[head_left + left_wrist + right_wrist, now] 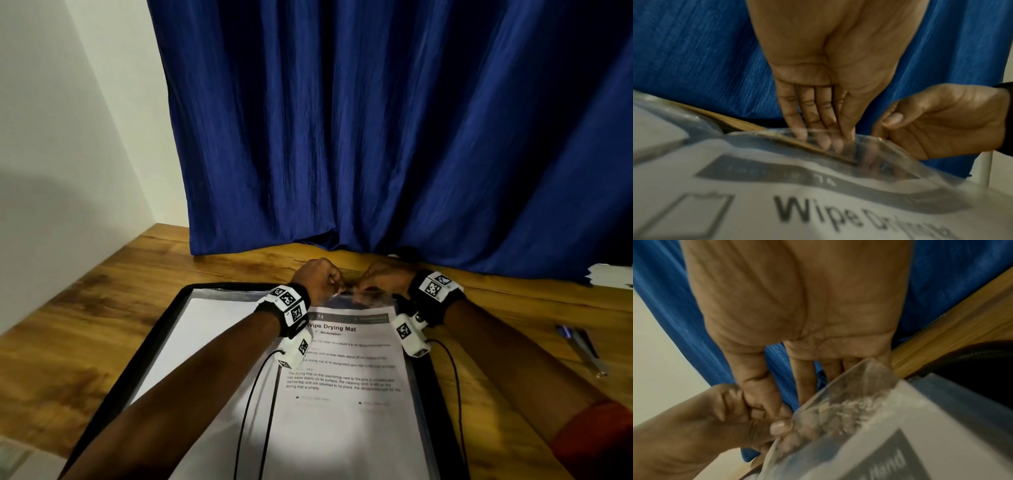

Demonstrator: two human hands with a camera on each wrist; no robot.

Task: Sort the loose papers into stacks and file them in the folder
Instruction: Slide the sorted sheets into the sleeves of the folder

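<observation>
A black folder (158, 334) lies open on the wooden table (113, 301). Its left page holds a blank white sheet (205, 342). On its right page lies a printed sheet headed "Wipe Drying Mat" (342, 377) (777, 203), under a clear plastic sleeve (356, 296) (869, 146) (849, 394). Both hands meet at the sleeve's top edge. My left hand (320, 277) (828, 139) (705, 426) pinches the plastic, its fingers showing through it. My right hand (383, 277) (941, 121) (797, 321) pinches the same edge just to the right, which lifts off the sheet.
A blue curtain (376, 137) hangs right behind the hands, down to the table's back edge. Pens (582, 349) lie to the right of the folder. A small pile of white papers (613, 277) sits at the far right. A white wall (51, 137) bounds the left.
</observation>
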